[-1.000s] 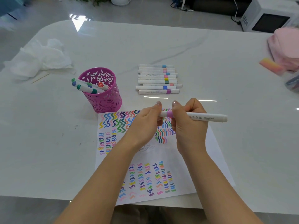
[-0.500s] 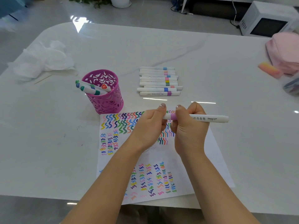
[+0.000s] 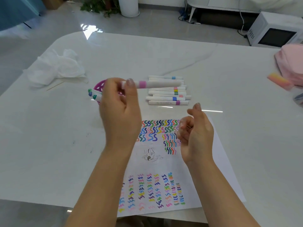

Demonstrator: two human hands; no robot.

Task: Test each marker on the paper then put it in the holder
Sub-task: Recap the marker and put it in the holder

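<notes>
Left hand: the left hand (image 3: 119, 112) was raised above the table, fingers closed around one end of a marker, the thumb pressed on the barrel; it was blurred.
Held marker: the white marker with a pink band (image 3: 152, 84) lay roughly level in that grip, its long free end pointing right, over the row of loose markers and apart from the sheet.
Right hand: the right hand (image 3: 195, 133) held nothing; its fingers were loosely curled toward the palm, the thumb up, above the right part of the paper.
Paper: the white paper (image 3: 219, 161) lay flat at the near edge of the table, covered in coloured wavy strokes at the top and in short columns near the bottom, with a small grey scribble in the middle.
Holder: the magenta cut-out holder (image 3: 100, 85) stood beyond the paper's left corner, mostly hidden behind the left hand.
Markers in holder: several capped markers (image 3: 93, 95) leaned out over its left rim, green and blue ends showing.
Loose markers: a row of white markers (image 3: 167, 97) with coloured bands lay side by side on the table beyond the paper.
Table: the white marble-look table (image 3: 49, 145) also carried a crumpled tissue (image 3: 54, 68) at far left.
</notes>
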